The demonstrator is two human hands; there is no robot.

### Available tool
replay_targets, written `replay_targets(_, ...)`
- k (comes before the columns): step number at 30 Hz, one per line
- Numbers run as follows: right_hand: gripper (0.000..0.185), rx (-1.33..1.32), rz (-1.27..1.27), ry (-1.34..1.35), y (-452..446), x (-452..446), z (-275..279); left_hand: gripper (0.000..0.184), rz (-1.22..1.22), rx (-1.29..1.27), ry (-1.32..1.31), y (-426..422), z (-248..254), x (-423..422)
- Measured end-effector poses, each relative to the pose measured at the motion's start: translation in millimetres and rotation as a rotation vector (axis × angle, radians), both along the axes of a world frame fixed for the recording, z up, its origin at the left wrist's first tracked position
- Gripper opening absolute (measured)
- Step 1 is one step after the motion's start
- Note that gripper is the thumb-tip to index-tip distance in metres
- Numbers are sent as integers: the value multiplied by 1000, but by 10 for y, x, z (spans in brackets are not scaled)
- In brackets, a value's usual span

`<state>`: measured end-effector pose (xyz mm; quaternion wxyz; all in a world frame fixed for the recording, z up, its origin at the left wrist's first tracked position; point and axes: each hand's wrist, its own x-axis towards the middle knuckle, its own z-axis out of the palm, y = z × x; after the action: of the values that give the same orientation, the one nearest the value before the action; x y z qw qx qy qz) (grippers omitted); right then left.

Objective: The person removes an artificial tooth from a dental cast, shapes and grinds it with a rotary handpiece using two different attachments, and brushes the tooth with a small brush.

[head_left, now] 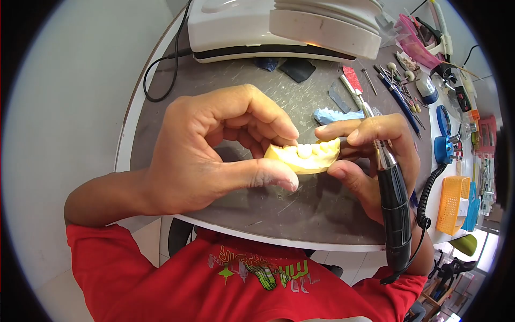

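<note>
A yellow dental model (pixel 292 164) with a row of teeth is held up above the bench, brightly lit. My left hand (pixel 214 145) pinches its left end, the thumb in front and the fingertips behind. At the other end, the thumb and fingertips of my right hand (pixel 394 145) grip the model too. A black and silver micromotor handpiece (pixel 396 209) passes through that same hand, its slim end pointing up and away. Past the model, a light blue dental impression or cast (pixel 333 116) lies on the bench, partly hidden by my right fingers.
A white machine (pixel 230 27) stands at the back of the grey bench (pixel 177 102). Burs and polishing tips (pixel 405 86) lie at the right, near a pink tray (pixel 413 43). Further right are a blue clamp-like holder (pixel 443 147), a coiled cord (pixel 424 198) and an orange basket (pixel 449 204).
</note>
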<state>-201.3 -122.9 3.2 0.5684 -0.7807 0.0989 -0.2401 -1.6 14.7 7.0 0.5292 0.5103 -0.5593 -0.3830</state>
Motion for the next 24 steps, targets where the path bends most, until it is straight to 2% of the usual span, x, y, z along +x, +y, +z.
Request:
replay_targets(3, 37, -53, 49, 0, -24, -12, 0, 44, -10, -37, -18, 3, 5, 2)
replay_targets(11, 39, 8, 47, 4, -2, -21, 19, 51, -22, -89, 25, -3, -5, -9)
replay_targets(21, 43, 23, 29, -61, -25, -9, -38, 47, -29, -87, -35, -6, -4, -41)
replay_targets(24, 46, -96, 4, -30, -48, -6, -30, 43, -24, -109, -94, -8, -22, -44)
